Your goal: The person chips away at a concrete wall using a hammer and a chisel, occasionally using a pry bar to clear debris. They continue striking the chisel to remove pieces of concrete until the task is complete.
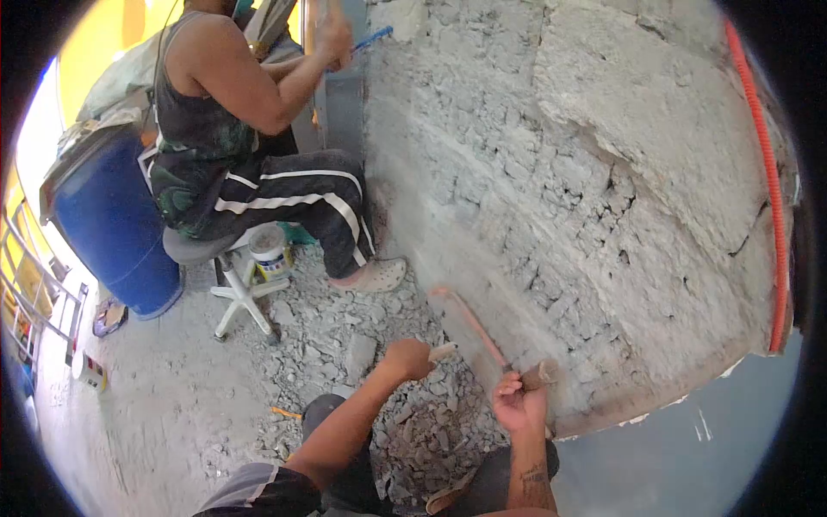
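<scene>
My left hand (409,358) is closed around a tool of which only a short pale end (444,351) sticks out beyond the fist; its kind I cannot tell. With its fingers curled, my right hand (519,405) grips a slim reddish bar (478,330) whose far end bends into a hook by the wall. A thick tan, rounded end (543,373) shows beside the same hand. Both hands are low, in front of the rough, chipped wall (568,215). Broken grey rubble (422,422) lies beneath them, between my legs.
Another person (258,164) sits on a wheeled stool (244,297) at upper left, arms raised near a blue tool (373,38). Behind stands a blue barrel (121,224). A small bucket (270,252) is by the stool. An orange corrugated conduit (758,172) runs down the right side.
</scene>
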Demonstrator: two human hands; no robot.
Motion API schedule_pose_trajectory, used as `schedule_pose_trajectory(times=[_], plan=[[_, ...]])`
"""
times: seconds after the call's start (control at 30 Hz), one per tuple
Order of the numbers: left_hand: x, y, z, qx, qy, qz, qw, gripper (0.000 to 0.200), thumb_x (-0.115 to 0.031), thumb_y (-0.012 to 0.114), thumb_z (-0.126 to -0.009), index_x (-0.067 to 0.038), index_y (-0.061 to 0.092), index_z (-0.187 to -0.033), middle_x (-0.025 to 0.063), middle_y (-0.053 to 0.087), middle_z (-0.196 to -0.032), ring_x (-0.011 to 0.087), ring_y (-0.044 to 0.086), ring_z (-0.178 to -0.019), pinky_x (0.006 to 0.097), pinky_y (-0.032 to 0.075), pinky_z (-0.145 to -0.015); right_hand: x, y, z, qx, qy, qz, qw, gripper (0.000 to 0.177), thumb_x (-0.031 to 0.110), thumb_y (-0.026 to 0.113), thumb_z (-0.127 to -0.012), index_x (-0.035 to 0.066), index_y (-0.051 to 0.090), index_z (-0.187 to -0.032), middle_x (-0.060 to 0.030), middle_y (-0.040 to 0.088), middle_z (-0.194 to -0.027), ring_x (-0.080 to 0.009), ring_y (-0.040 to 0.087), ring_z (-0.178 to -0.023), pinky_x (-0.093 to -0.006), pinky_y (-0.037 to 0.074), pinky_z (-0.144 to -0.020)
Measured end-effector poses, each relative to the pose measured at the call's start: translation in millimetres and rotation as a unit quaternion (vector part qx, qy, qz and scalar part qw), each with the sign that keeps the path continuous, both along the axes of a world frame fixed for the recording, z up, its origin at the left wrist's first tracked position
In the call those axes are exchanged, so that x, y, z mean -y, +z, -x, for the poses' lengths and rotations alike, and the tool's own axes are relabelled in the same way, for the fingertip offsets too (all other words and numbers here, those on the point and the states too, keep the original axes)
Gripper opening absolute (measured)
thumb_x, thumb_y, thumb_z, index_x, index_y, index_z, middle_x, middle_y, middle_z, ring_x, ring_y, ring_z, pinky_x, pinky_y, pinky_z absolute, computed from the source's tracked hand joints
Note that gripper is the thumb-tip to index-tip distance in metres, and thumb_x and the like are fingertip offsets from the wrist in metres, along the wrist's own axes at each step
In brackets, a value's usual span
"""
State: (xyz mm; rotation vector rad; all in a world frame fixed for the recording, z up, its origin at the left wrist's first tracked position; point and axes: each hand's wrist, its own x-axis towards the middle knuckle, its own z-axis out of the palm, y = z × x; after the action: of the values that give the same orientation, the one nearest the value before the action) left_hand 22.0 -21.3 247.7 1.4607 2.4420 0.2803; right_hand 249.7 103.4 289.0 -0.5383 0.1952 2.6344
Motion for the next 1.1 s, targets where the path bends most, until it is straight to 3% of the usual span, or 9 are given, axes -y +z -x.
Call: schedule_pose_trajectory(times=[0.13,0.33,0.73,0.83,0.87,0.97,1.03,1.1], plan=[[1.3,2.4,-1.1,0.004,-0.002,0.011,1.0,0.037,-0.041,0.067,-0.08,-0.006,0.071,-0.092,0.0163,0.07,-0.088,0.035,0.068,-0.083,0.0459,0.054,-0.074,4.3,0.5,-2.4,0.002,0.006,-0.045,0.999,0.051,0.05,0.043,-0.093,0.003,0.057,-0.077,-0.0054,0.057,-0.071,-0.0169,0.055,-0.06,-0.031,0.044,-0.057],[1.7,-1.7,-0.5,0.001,-0.01,0.021,1.0,0.038,-0.042,0.067,-0.079,-0.007,0.071,-0.094,0.0166,0.07,-0.09,0.0341,0.068,-0.085,0.0454,0.054,-0.073,1.7,11.0,-10.9,-0.032,-0.009,-0.022,0.999,0.053,0.051,0.043,-0.092,0.002,0.059,-0.079,-0.0063,0.058,-0.071,-0.0173,0.054,-0.059,-0.0312,0.044,-0.057],[0.7,-13.4,4.1,0.009,-0.024,0.02,0.999,0.043,-0.046,0.062,-0.081,-0.007,0.067,-0.1,0.0176,0.069,-0.093,0.0366,0.066,-0.087,0.0476,0.052,-0.077,1.6,11.1,-11.8,0.006,-0.043,-0.062,0.997,0.045,0.047,0.045,-0.092,0.005,0.056,-0.08,-0.006,0.056,-0.069,-0.0165,0.053,-0.058,-0.0314,0.043,-0.056],[-1.0,-13.9,4.2,0.012,-0.018,-0.011,1.0,0.039,-0.042,0.067,-0.079,-0.005,0.071,-0.091,0.0171,0.07,-0.089,0.0348,0.068,-0.084,0.0455,0.053,-0.074,11.6,23.5,-10.1,0.001,-0.051,-0.054,0.997,0.044,0.046,0.051,-0.093,0.003,0.051,-0.082,-0.004,0.051,-0.069,-0.0149,0.051,-0.059,-0.0298,0.044,-0.057],[-0.6,-14.0,3.6,0.008,-0.011,-0.01,1.0,0.039,-0.042,0.067,-0.079,-0.005,0.07,-0.091,0.0173,0.07,-0.09,0.035,0.067,-0.084,0.0457,0.053,-0.074,8.3,17.9,-9.8,0.015,-0.043,-0.086,0.995,0.045,0.048,0.048,-0.094,0.003,0.05,-0.083,-0.0027,0.051,-0.068,-0.0141,0.052,-0.059,-0.03,0.043,-0.057],[1.3,3.2,1.9,0.02,-0.031,0.017,0.999,0.041,-0.042,0.066,-0.08,-0.004,0.069,-0.094,0.0181,0.069,-0.092,0.036,0.067,-0.087,0.0464,0.052,-0.076,6.4,13.2,-8.1,0.026,-0.037,-0.043,0.998,0.045,0.047,0.044,-0.093,0.006,0.053,-0.078,-0.0049,0.055,-0.068,-0.0164,0.051,-0.059,-0.0309,0.041,-0.057],[-1.0,2.0,2.6,0.028,-0.011,0.025,0.999,0.042,-0.043,0.066,-0.081,-0.004,0.068,-0.097,0.0182,0.069,-0.093,0.037,0.066,-0.088,0.0466,0.052,-0.077,12.6,19.0,-7.4,0.038,-0.089,-0.041,0.994,0.043,0.045,0.043,-0.093,0.007,0.051,-0.076,-0.0047,0.053,-0.068,-0.0166,0.05,-0.06,-0.03,0.04,-0.057],[-0.8,10.5,0.1,0.023,-0.028,0.036,0.999,0.043,-0.044,0.066,-0.081,-0.005,0.068,-0.098,0.0182,0.069,-0.094,0.0372,0.066,-0.088,0.0469,0.052,-0.078,9.7,16.1,-7.8,0.012,-0.047,-0.034,0.998,0.041,0.044,0.043,-0.093,0.008,0.05,-0.075,-0.0045,0.052,-0.068,-0.0163,0.049,-0.059,-0.0299,0.04,-0.056]])
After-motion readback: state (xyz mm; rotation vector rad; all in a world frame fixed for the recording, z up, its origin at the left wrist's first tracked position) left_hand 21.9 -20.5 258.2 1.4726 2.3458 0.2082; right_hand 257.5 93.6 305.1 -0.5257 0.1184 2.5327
